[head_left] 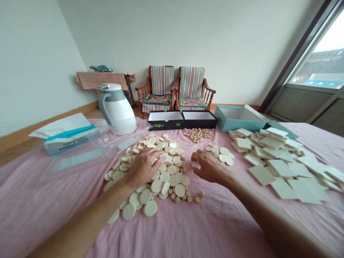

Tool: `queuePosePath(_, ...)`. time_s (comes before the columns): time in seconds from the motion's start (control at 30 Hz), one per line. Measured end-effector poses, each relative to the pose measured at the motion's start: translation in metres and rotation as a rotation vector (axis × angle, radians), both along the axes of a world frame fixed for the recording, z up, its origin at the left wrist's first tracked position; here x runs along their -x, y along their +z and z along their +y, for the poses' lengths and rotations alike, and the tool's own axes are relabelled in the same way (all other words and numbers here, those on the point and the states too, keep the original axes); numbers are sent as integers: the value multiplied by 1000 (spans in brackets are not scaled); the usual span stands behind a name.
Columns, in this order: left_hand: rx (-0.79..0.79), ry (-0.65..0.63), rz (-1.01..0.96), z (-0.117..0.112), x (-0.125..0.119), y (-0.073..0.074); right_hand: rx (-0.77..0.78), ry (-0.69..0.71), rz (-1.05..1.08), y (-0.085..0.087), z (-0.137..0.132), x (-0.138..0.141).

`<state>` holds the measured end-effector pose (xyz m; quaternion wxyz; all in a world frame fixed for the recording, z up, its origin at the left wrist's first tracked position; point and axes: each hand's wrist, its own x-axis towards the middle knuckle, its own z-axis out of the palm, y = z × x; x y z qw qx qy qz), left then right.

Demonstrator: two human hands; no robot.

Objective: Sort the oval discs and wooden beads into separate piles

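A big heap of pale round wooden discs [161, 168] lies on a pink cloth [188, 229] in front of me. My left hand [143, 165] rests palm down on top of the heap, fingers spread over the discs. Just to the right of the heap, my right hand [206, 165] is curled with a single pale disc [195, 165] pinched at its fingertips. Beyond it sits a small separate pile of discs [221, 154]. Small wooden beads [197, 134] lie further back, and a few more beads [185, 196] dot the near edge of the heap.
Square pale tiles [285, 163] spread across the right. Two open black boxes [182, 120] and a teal box [233, 120] stand behind. A white jug [116, 109] in a clear plastic tray [107, 143] and a tissue pack [67, 134] are at left. Two chairs stand by the wall.
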<state>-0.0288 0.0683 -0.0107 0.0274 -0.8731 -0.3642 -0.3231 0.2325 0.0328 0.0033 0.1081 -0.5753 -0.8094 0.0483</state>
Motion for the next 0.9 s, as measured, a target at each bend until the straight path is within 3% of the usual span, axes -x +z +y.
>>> queuePosePath(0.13,20,-1,18,0,1,-1,-105,-55,-33,19,-3,-14)
queuePosePath(0.23,20,-3,16,0,2,-1,112,106,69,31,-21,-16)
queuePosePath(0.33,17,-3,12,0,1,-1,342,266,120,32,-44,-10)
queuePosePath(0.43,26,-1,7,0,0,0,417,263,130,27,-62,1)
queuePosePath(0.53,27,0,12,0,0,0,423,216,184,24,-69,9)
queuePosePath(0.73,17,-3,4,-1,0,1,352,259,248,19,-68,7)
queuePosePath(0.9,12,-2,12,-1,-1,2,240,200,179,20,-30,-11)
